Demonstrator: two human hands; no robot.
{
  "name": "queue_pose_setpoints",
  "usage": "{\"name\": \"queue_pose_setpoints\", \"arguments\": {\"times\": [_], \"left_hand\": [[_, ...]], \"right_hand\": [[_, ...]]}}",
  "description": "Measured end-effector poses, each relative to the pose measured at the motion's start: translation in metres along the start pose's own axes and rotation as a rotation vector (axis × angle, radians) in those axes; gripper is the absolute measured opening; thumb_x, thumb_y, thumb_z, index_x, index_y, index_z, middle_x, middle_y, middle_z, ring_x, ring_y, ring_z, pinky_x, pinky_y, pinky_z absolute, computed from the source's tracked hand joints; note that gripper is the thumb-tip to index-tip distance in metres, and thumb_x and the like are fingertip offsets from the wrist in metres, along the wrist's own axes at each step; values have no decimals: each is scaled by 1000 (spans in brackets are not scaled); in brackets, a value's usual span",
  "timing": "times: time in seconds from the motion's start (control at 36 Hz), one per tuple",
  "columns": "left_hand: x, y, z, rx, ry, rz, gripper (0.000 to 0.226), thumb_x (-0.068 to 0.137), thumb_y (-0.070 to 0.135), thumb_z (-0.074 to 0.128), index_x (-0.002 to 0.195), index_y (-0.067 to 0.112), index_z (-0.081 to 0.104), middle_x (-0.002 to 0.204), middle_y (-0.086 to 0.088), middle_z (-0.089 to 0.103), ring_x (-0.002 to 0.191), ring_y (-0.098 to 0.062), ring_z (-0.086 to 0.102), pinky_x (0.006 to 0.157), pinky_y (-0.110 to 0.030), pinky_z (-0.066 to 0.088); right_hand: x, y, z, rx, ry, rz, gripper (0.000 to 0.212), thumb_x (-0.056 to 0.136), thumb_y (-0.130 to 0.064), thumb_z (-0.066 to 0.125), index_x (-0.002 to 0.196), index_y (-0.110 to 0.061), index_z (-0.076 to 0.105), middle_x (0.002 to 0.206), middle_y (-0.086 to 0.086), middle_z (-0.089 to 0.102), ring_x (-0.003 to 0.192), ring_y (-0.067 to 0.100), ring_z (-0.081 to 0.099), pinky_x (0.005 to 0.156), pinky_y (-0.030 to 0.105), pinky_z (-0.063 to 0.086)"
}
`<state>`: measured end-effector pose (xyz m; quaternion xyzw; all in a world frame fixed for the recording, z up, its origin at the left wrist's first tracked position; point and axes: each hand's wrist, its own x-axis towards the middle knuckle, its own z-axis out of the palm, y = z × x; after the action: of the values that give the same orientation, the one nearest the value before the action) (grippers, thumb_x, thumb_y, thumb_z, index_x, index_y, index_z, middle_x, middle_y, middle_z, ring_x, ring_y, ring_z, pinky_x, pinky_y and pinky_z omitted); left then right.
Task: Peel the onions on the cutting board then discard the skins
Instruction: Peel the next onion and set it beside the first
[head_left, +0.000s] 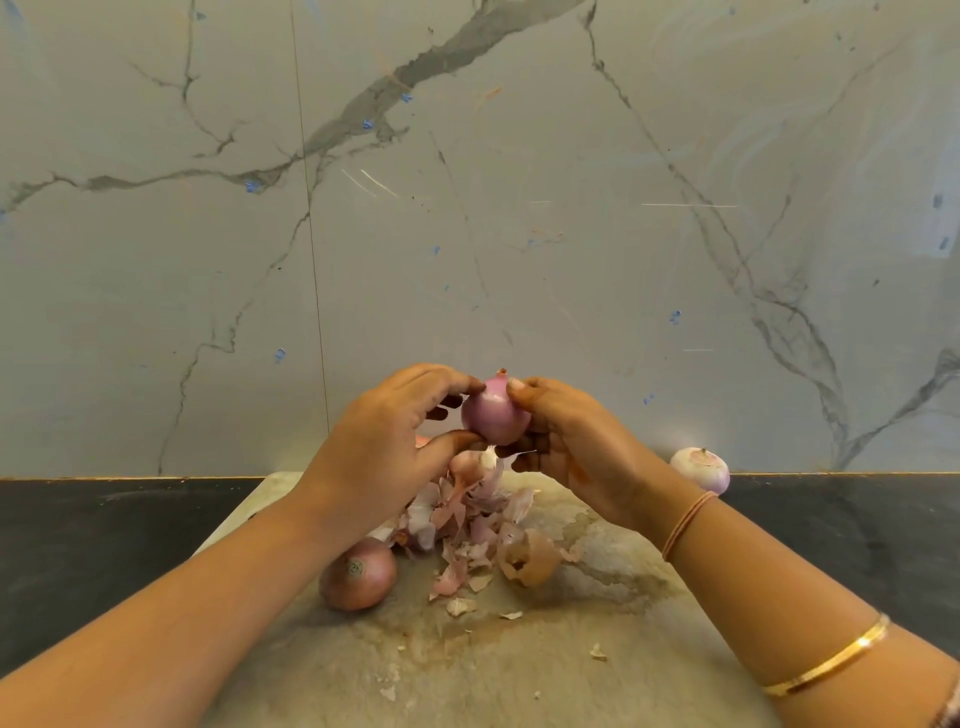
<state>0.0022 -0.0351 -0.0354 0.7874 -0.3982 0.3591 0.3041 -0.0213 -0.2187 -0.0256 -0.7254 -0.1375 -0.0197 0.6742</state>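
I hold the part-peeled onion (496, 415) up over the cutting board (597, 654), with both hands curled round it. My left hand (384, 457) cups its left side with the thumb pressed in underneath. My right hand (571, 447) pinches it near the neck, thumb tip on top. The flesh facing me looks smooth and pink, though a dry tip remains at the top and a thin shred hangs below. I judge the best way is to catch the loose edge at the neck with my right thumbnail and draw it down toward the root in 1 strip. My left hand can turn the bulb so that no patch is missed. Staying above the pile of skins (467, 514) lets scraps drop where I can gather them. 1 unpeeled onion (358, 574) waits on the board beside that pile, and 1 peeled onion (700, 469) sits on the dark counter (104, 545) just off the board's far right corner
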Motion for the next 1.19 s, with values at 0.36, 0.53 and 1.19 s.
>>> {"name": "queue_pose_setpoints", "arguments": {"times": [0.36,0.53,1.19], "left_hand": [[0,-2,-2,-7,-213,-52,36,72,24,82,90,36,53,92,21,47,93,0,46,77,-7,35],[0,-4,0,-3,-239,-17,26,71,28,76,87,31,55,85,20,47,86,1,46,72,-7,35],[-1,-3,1,21,-190,-32,19,71,22,69,70,13,52,68,10,48,68,-10,45,56,-23,38]], "right_hand": [[2,3,0,-161,-58,20,17,94,-20,56,106,-9,56,99,13,61,82,24,55,73,34,45],[2,2,0,-177,-74,2,17,92,-18,58,107,-10,57,104,15,62,85,24,56,72,33,46],[4,5,1,-88,-44,20,9,98,-17,49,105,-13,54,105,14,58,85,23,58,72,29,48]]}}
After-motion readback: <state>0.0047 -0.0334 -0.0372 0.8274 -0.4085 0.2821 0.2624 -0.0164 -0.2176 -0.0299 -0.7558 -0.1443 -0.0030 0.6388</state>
